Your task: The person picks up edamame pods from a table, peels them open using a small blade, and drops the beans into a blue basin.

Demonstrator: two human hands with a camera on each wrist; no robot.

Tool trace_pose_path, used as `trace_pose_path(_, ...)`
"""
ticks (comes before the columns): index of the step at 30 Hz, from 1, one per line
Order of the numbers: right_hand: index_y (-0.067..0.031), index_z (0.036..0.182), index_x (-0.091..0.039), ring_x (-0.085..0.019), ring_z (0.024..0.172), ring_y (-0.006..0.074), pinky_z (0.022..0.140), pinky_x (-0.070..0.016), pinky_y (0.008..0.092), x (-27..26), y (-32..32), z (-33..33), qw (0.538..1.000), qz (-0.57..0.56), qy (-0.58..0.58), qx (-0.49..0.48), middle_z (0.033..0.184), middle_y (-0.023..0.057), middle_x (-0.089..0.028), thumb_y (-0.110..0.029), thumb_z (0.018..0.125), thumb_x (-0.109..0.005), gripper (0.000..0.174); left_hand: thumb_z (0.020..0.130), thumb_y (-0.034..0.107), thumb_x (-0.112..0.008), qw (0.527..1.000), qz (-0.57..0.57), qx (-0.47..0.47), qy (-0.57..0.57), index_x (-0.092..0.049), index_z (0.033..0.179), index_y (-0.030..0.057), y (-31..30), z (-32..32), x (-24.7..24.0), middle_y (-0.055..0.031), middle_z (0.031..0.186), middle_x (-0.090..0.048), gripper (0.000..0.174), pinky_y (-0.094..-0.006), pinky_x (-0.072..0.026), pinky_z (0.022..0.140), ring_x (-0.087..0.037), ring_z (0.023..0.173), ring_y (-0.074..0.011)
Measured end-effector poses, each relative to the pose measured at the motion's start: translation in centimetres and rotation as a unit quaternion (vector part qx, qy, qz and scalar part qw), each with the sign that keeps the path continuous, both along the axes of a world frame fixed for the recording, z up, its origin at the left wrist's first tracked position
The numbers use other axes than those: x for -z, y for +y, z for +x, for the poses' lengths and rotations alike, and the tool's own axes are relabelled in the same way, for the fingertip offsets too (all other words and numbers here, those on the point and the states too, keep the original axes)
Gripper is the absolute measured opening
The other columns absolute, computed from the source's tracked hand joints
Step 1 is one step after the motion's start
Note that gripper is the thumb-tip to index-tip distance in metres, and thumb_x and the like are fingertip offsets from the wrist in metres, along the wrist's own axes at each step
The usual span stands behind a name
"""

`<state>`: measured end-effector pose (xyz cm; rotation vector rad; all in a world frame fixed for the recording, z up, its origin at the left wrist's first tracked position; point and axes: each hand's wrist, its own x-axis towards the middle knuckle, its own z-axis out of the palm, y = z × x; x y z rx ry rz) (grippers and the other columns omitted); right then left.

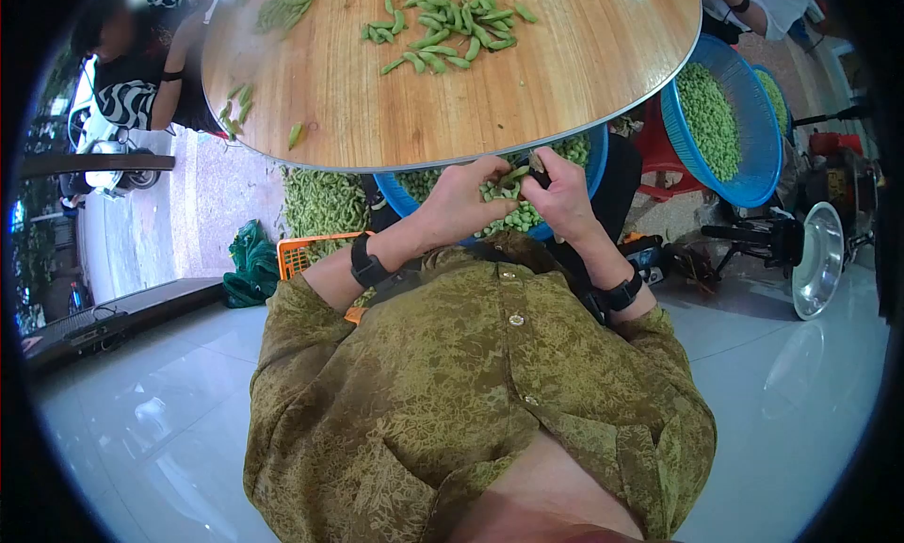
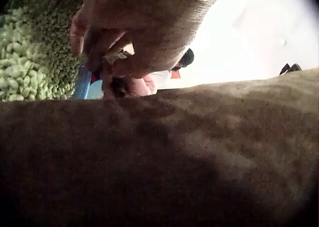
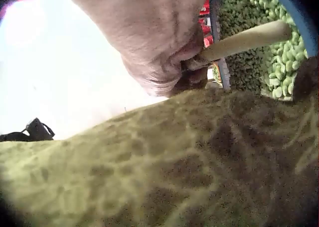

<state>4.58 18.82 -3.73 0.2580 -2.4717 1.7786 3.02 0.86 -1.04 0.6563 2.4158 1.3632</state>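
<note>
My left hand (image 1: 461,202) holds a green bean pod (image 1: 513,177) between thumb and fingers, just below the table edge. Close beside it, my right hand (image 1: 562,201) grips a slim tool with a pale, wooden-looking handle (image 3: 249,41); a dark part of this tool (image 1: 539,169) shows at the thumb, and the rest is hidden in the fist. Both hands are above a blue basin (image 1: 599,162) of shelled green beans (image 3: 285,67). In the left wrist view, the left fingers (image 2: 107,42) curl inward, while a sleeve covers the lower half.
A round wooden table (image 1: 584,63) bears a heap of pods (image 1: 457,20). Right of it, a blue basket (image 1: 758,157) of shelled beans stands by a red stool (image 1: 664,147). An orange basket (image 1: 294,256) and a green bag (image 1: 252,265) lie left. Another person (image 1: 141,81) sits far left.
</note>
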Motion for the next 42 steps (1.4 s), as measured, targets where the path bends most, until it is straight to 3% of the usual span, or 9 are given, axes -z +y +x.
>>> trace_pose_path(2,0.002,0.086,-0.054,-0.046,0.056,0.0089,0.051,-0.0388,0.0265,-0.3,0.0,0.1,1.0,0.001,0.008,0.0,0.061,0.0034,-0.048,-0.001,0.077,-0.057,0.01,0.079,0.005,-0.065,0.995,0.07,-0.06,-0.032,-0.06,0.098,-0.0016,0.3,0.2,0.0,-0.0167,0.078,-0.066,0.021,-0.0326,-0.0504,0.063,-0.066,0.071,-0.0231)
trace_pose_path(4,0.0023,0.086,-0.053,-0.049,0.058,0.0195,0.055,-0.0419,0.0314,-0.4,-0.2,0.3,0.999,-0.03,-0.043,-0.014,0.067,0.0135,-0.052,-0.003,0.076,-0.058,0.013,0.081,0.006,-0.065,0.995,0.06,-0.06,-0.058,-0.06,0.098,-0.0015,-0.1,-0.1,-0.2,-0.0157,0.076,-0.066,0.02,-0.0329,-0.0504,0.062,-0.066,0.069,-0.022)
trace_pose_path(9,0.0019,0.082,-0.05,-0.047,0.057,0.0227,0.054,-0.0404,0.0332,0.0,0.2,-0.3,0.999,-0.013,-0.042,-0.02,0.067,0.0125,-0.049,-0.005,0.077,-0.063,0.015,0.084,0.008,-0.063,0.991,0.078,-0.094,-0.055,-0.061,0.093,-0.001,-2.9,0.1,-1.5,-0.0143,0.069,-0.064,0.013,-0.0336,-0.0493,0.056,-0.065,0.061,-0.0228)
trace_pose_path(16,0.0001,0.078,-0.048,-0.048,0.06,0.0314,0.055,-0.0392,0.0386,0.3,0.3,-0.5,0.984,0.109,0.09,-0.106,0.07,0.0133,-0.045,-0.012,0.078,-0.07,0.025,0.088,0.018,-0.056,0.882,-0.466,0.018,0.065,-0.059,0.077,0.0018,-12.9,-0.4,-8.0,-0.0196,0.071,-0.06,0.019,-0.0481,-0.0466,0.064,-0.061,0.071,-0.0388)
trace_pose_path(23,0.0023,0.091,-0.048,-0.053,0.067,0.0356,0.06,-0.0426,0.0384,-1.5,-0.3,-0.6,0.987,0.041,-0.034,-0.15,0.075,0.0182,-0.054,-0.011,0.086,-0.057,0.016,0.084,0.013,-0.058,0.929,-0.182,-0.033,0.319,-0.062,0.092,0.0007,-8.8,-10.0,-6.3,-0.0176,0.084,-0.06,0.015,-0.0441,-0.0454,0.071,-0.057,0.081,-0.0366)
trace_pose_path(27,0.0016,0.101,-0.049,-0.053,0.065,0.0227,0.058,-0.0422,0.033,-2.0,0.2,-0.4,0.973,-0.09,-0.136,-0.162,0.077,0.012,-0.055,-0.012,0.09,-0.052,0.018,0.082,0.011,-0.06,0.904,-0.155,-0.087,0.389,-0.063,0.092,-0.0003,-5.7,-16.5,-2.3,-0.0188,0.083,-0.06,0.015,-0.0427,-0.0464,0.074,-0.058,0.083,-0.0372)
trace_pose_path(29,-0.0003,0.109,-0.05,-0.048,0.06,0.0077,0.05,-0.0388,0.0201,-2.4,0.8,-0.1,0.939,-0.201,-0.23,-0.159,0.083,0.0043,-0.057,-0.011,0.095,-0.046,0.019,0.08,0.011,-0.061,0.933,-0.222,-0.131,0.252,-0.064,0.089,-0.0008,-5.2,-18.0,-0.8,-0.019,0.083,-0.061,0.015,-0.0416,-0.0471,0.073,-0.059,0.082,-0.0364)
trace_pose_path(37,0.0018,0.125,-0.047,-0.045,0.054,0.0068,0.042,-0.0343,0.0181,-2.5,0.0,-2.4,0.861,-0.433,-0.253,-0.09,0.08,0.0063,-0.055,-0.027,0.098,-0.049,0.04,0.084,0.011,-0.062,0.975,-0.082,-0.109,0.178,-0.064,0.093,-0.0013,-5.2,-14.6,-2.2,-0.0119,0.083,-0.066,0.015,-0.0311,-0.0478,0.063,-0.062,0.072,-0.0216)
trace_pose_path(42,-0.001,0.128,-0.047,-0.042,0.053,0.0053,0.042,-0.0324,0.0181,-3.3,0.2,-2.3,0.928,-0.224,-0.207,-0.215,0.075,0.0053,-0.054,-0.017,0.095,-0.049,0.037,0.089,0.012,-0.061,0.967,0.196,-0.052,-0.156,-0.063,0.1,0.0025,-3.2,-9.0,-4.6,-0.0011,0.075,-0.064,0.015,-0.0173,-0.0392,0.053,-0.056,0.065,-0.0038)
